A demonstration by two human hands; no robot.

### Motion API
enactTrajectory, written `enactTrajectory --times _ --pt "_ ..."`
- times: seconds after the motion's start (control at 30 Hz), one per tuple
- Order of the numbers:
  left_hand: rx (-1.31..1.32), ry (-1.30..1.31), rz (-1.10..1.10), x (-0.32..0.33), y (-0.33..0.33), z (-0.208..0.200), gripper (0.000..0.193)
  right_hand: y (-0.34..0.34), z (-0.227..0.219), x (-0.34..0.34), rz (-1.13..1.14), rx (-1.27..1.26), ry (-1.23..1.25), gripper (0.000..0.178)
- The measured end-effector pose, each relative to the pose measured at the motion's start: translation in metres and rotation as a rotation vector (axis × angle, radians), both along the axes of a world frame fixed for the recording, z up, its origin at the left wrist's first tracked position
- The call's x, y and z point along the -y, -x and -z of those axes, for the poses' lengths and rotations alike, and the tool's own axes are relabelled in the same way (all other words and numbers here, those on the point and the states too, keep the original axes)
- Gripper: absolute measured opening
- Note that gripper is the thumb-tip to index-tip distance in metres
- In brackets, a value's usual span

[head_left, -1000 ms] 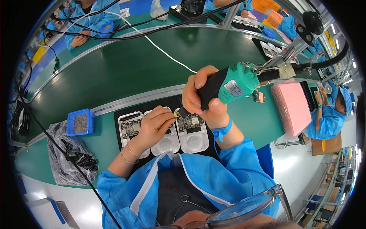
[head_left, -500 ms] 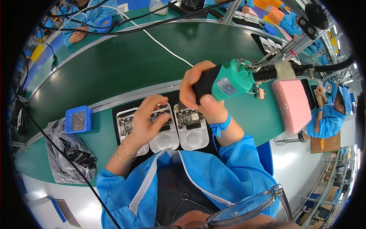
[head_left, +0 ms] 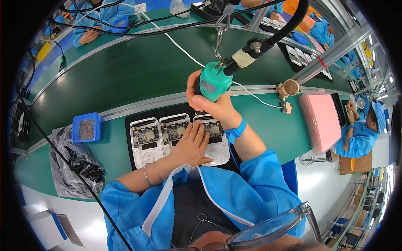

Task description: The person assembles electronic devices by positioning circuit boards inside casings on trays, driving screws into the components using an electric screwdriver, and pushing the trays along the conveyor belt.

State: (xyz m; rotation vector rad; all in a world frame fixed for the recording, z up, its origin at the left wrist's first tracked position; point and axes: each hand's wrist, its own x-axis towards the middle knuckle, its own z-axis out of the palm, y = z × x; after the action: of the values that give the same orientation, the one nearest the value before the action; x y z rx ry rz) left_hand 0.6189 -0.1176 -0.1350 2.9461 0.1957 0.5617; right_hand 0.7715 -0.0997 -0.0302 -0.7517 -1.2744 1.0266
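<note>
My right hand (head_left: 220, 109) is wrapped round a green and black electric screwdriver (head_left: 214, 83), held upright over the far end of the rightmost white plastic housing (head_left: 220, 152). The tool's tip is largely hidden behind my hand. Flat on that same housing, fingers stretched out, lies my left hand (head_left: 193, 144). It also covers part of the middle housing (head_left: 166, 150). A third housing (head_left: 148, 157) stands at the left of the row. Each has a circuit board showing, and all rest side by side on a black mat (head_left: 130, 125).
A blue bin (head_left: 99, 127) of small screws and a plastic bag (head_left: 63, 175) with black parts stand at the left. Pink sheets (head_left: 320, 121) are stacked at the right. A hook (head_left: 218, 42) and thick cable (head_left: 289, 25) run up from the screwdriver. Co-workers sit across and at right.
My left hand has come down and right, from hovering over the left and middle housings to lying on the rightmost. The screwdriver has swung from tilted to upright and shifted left.
</note>
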Motion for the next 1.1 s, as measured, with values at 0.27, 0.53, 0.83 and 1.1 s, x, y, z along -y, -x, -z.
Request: enactTrajectory --times 0.27,0.53,0.83,1.1 --pt "-0.013 -0.021 0.001 0.000 -0.001 -0.002 0.081 0.001 0.006 -0.003 -0.020 0.012 0.020 0.035" --pt "-0.016 -0.007 -0.003 0.000 0.000 -0.002 0.080 0.003 0.010 -0.007 -0.029 0.011 0.043 0.032" --pt "0.000 -0.012 0.017 -0.003 -0.001 -0.002 0.080 0.006 0.018 -0.011 -0.008 0.089 0.068 0.029" --pt "-0.006 -0.004 0.026 -0.003 -0.001 -0.002 0.080 0.007 0.015 -0.009 0.002 0.121 0.104 0.030"
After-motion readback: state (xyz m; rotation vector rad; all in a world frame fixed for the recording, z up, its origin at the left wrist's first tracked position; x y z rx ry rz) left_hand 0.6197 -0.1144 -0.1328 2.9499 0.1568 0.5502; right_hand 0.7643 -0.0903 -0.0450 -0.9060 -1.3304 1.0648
